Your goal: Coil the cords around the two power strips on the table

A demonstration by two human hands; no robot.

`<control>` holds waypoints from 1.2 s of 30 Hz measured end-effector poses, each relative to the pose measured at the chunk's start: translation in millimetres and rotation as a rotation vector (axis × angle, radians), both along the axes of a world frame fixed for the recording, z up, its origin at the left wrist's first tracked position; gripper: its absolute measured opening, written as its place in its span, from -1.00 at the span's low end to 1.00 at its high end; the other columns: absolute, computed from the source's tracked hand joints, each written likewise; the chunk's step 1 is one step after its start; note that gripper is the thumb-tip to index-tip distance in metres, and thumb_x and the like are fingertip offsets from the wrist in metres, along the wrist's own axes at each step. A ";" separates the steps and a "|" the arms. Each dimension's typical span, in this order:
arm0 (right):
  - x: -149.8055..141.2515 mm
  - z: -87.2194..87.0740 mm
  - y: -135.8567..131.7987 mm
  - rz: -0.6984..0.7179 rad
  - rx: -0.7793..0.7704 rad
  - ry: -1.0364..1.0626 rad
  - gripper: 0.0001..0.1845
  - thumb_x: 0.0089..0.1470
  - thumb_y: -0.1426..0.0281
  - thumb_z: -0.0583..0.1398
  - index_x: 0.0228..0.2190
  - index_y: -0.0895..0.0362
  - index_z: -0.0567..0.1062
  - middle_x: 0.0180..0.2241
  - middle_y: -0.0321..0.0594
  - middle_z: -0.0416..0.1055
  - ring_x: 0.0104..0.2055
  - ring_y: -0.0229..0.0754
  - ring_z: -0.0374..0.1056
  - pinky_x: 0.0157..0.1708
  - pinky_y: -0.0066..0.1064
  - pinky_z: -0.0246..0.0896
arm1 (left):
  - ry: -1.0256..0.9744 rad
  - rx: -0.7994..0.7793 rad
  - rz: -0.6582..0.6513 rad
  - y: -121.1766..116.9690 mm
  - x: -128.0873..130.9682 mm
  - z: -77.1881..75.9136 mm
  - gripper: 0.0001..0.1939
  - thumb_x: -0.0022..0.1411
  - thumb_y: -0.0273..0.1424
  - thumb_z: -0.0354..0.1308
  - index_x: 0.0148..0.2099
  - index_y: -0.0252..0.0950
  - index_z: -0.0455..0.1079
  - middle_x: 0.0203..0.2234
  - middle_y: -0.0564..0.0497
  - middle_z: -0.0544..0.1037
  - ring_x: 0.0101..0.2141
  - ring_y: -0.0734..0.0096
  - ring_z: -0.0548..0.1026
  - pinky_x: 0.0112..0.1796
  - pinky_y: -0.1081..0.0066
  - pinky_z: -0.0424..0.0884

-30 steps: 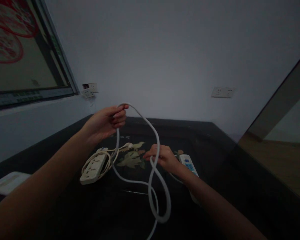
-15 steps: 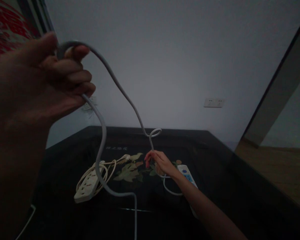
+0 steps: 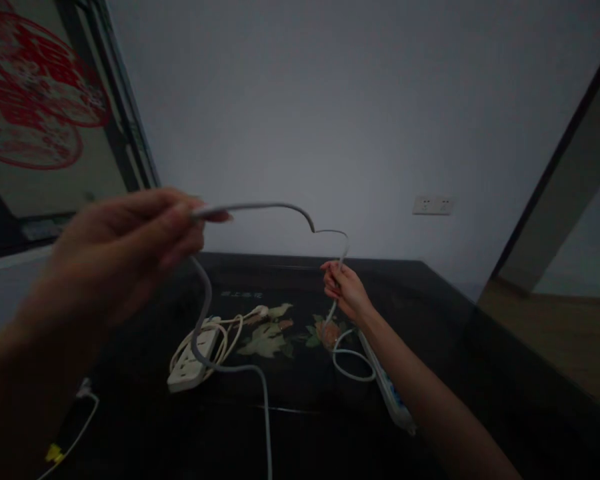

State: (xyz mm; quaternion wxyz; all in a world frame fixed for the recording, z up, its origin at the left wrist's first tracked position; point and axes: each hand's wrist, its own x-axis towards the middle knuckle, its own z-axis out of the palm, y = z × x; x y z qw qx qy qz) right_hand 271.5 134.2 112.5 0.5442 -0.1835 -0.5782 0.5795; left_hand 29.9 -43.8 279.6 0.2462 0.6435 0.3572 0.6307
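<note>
A pale grey power cord (image 3: pixel 265 206) runs in the air between my two hands. My left hand (image 3: pixel 140 243), near the camera and a little blurred, pinches it between thumb and fingers. From there a length drops to the black table (image 3: pixel 305 440) and trails off the lower frame edge. Farther away, my right hand (image 3: pixel 349 288) is closed around the same cord just above the tabletop. Below that hand the cord loops beside a white power strip (image 3: pixel 387 383), which my right forearm partly covers.
Left of centre lies another white power strip (image 3: pixel 193 360) with its cream cord (image 3: pixel 225 340) coiled over it. A thin white cable (image 3: pixel 87 417) with a yellow tag (image 3: pixel 55 455) is at lower left. Behind the table, a wall socket (image 3: pixel 433 205) sits on the wall; a window (image 3: pixel 95 173) is at left.
My left hand has moved down and slightly right, holding the cord. My right hand has lifted up and to the right, and the small twist in the cord has opened out.
</note>
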 end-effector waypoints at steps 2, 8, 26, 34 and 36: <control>-1.6 10.8 3.4 -0.005 0.005 -0.003 -0.67 0.06 0.08 0.16 -0.35 0.10 0.37 -0.66 -0.50 0.04 -0.70 -0.44 -0.20 -0.74 -0.57 -0.22 | 0.388 0.056 -0.014 -8.5 16.4 -22.1 -0.90 0.17 -0.36 0.17 -0.30 -0.20 0.52 -0.66 0.15 0.44 -0.61 0.61 0.37 -0.56 0.62 0.24; 4.2 39.5 11.4 0.034 0.045 -0.093 -0.68 0.10 0.10 0.14 -0.36 0.13 0.39 -0.67 -0.45 0.18 -0.67 -0.41 0.03 -0.60 -0.51 0.09 | 0.888 -0.235 -0.137 -13.4 28.7 -103.9 -0.86 0.25 -0.35 0.04 -0.19 -0.16 0.41 -0.50 0.10 0.56 -0.56 0.43 0.50 -0.51 0.49 0.34; -14.6 87.9 6.1 0.120 0.362 -0.679 -0.74 0.14 0.40 0.13 -0.55 0.20 0.45 -0.69 -0.39 0.29 -0.60 -0.39 0.19 -0.54 -0.54 0.04 | 1.093 0.559 0.169 59.8 94.0 -186.3 -0.77 0.30 -0.51 -0.06 -0.02 -0.32 0.27 -0.16 -0.19 0.47 -0.12 0.17 0.45 -0.12 0.20 0.37; -28.3 106.3 -8.1 -0.078 0.657 -1.226 -0.80 0.09 0.42 0.16 -0.49 0.28 0.49 -0.62 -0.28 0.35 -0.54 -0.32 0.23 -0.43 -0.46 0.05 | 1.553 0.136 -0.226 115.1 188.1 -223.6 -0.83 0.24 -0.50 0.05 -0.15 -0.40 0.40 -0.25 -0.24 0.53 -0.20 0.11 0.50 -0.19 0.18 0.39; -27.5 104.3 -11.8 -0.076 0.630 -1.238 -0.80 0.11 0.43 0.14 -0.46 0.28 0.48 -0.64 -0.29 0.34 -0.57 -0.34 0.22 -0.44 -0.46 0.05 | 1.553 0.104 -0.261 129.3 188.4 -235.1 -0.80 0.17 -0.38 0.17 -0.15 -0.36 0.40 -0.29 -0.19 0.54 -0.20 0.09 0.49 -0.16 0.16 0.37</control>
